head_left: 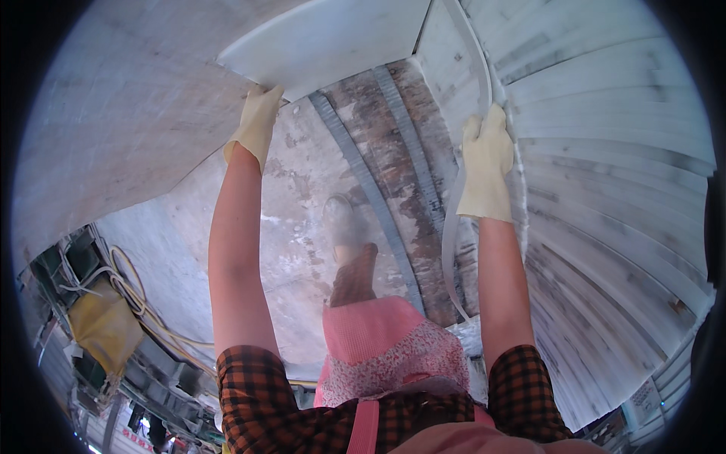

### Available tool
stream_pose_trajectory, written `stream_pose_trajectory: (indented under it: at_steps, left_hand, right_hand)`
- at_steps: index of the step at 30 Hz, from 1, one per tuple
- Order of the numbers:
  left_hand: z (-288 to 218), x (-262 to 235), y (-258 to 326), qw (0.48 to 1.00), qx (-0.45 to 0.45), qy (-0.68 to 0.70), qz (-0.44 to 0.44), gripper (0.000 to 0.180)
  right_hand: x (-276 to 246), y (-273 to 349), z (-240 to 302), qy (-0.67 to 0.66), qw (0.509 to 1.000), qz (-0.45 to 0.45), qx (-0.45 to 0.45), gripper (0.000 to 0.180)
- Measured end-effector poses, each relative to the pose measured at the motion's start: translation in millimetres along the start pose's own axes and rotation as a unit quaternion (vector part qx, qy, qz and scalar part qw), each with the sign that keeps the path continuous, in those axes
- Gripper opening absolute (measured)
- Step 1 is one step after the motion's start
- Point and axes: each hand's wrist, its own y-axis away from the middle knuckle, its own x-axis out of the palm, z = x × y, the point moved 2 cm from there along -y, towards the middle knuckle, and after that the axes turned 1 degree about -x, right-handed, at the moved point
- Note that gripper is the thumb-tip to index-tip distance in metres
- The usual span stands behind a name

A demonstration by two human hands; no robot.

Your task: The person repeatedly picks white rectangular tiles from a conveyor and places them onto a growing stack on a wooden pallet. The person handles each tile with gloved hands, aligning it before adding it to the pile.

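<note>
Both my hands wear cream rubber gloves and my arms are stretched forward. My left hand [259,119] is closed at the near lower corner of a smooth white panel [333,41], its fingertips partly hidden by the edge. Further right, my right hand [485,155] grips a long, narrow pale strip [473,47]. The strip runs up beyond the hand and hangs below it in a curve down to the floor. That hand is right beside the near edge of a slatted, whitish surface [605,197].
Two grey bands [367,178] cross the worn, blotchy floor [291,257], where my shoe [344,223] stands. A pale, sloping board [113,113] fills the left. At the lower left are a yellow cloth-like sheet [104,325] and looped hoses [132,284].
</note>
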Motion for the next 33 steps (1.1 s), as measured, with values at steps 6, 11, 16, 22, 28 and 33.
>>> stream_pose_trajectory:
  at_steps: [6, 11, 16, 22, 28, 33]
  left_hand:
    - [-71.4, -17.5, 71.0, 0.908, 0.187, -0.270, -0.262, 0.027]
    - [-159.4, -3.0, 113.7, 0.774, 0.484, -0.299, -0.278, 0.036]
    - [-159.9, 18.5, 101.4, 0.753, 0.451, -0.384, -0.287, 0.051]
    - [-151.5, 13.2, 93.6, 0.764, 0.472, -0.340, -0.278, 0.052]
    - [-156.8, 21.9, 96.7, 0.784, 0.444, -0.315, -0.299, 0.050]
    - [-155.9, 17.5, 91.5, 0.766, 0.477, -0.299, -0.310, 0.050]
  right_hand:
    - [-11.2, -4.2, 0.0, -0.031, 0.999, 0.027, 0.011, 0.031]
    - [-10.6, 2.4, 3.8, 0.028, 0.999, 0.038, 0.017, 0.031]
    - [-11.1, 7.4, 1.2, 0.067, 0.995, 0.049, 0.051, 0.030]
    - [-12.8, -1.0, 3.3, -0.012, 0.992, 0.108, 0.070, 0.030]
    - [-17.2, 13.7, -6.0, -0.105, 0.974, 0.158, 0.122, 0.029]
    - [-8.6, 0.4, 6.9, -0.153, 0.967, 0.144, 0.143, 0.029]
